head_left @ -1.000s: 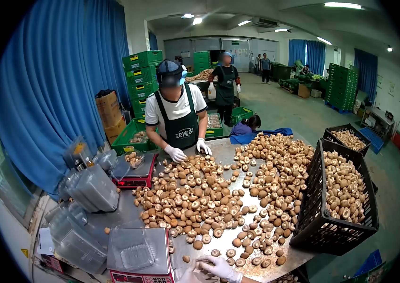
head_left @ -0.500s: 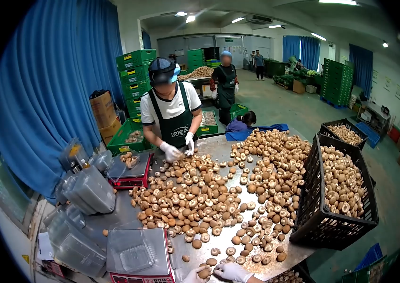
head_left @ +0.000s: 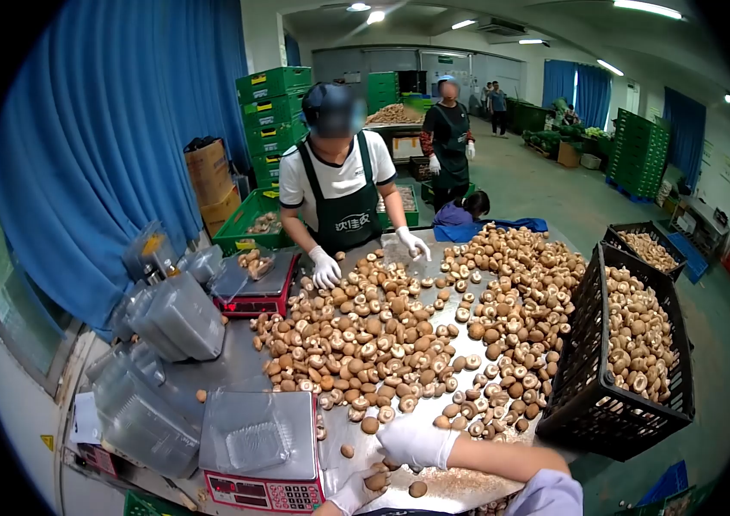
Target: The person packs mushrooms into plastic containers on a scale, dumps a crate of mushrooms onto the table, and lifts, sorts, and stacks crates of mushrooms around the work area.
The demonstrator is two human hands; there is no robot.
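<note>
My left hand, in a white glove, is low in the head view, with its fingers closed around brown shiitake mushrooms. Just above and to the right, my white-gloved right hand is over the metal table, its back toward me and its fingers hidden. Near its fingertips are a few loose mushrooms. A large pile of shiitake mushrooms spreads beyond both hands. To the left, a clear plastic tray lies on a red-and-silver scale.
On the right stands a black crate full of mushrooms. Stacked clear trays line the left edge. Across the table a gloved co-worker handles mushrooms beside a second scale. Another person stands behind.
My right hand has moved up and forward from beside my left hand, its forearm now reaching across the table. The co-worker's hands have parted. The view has shifted slightly.
</note>
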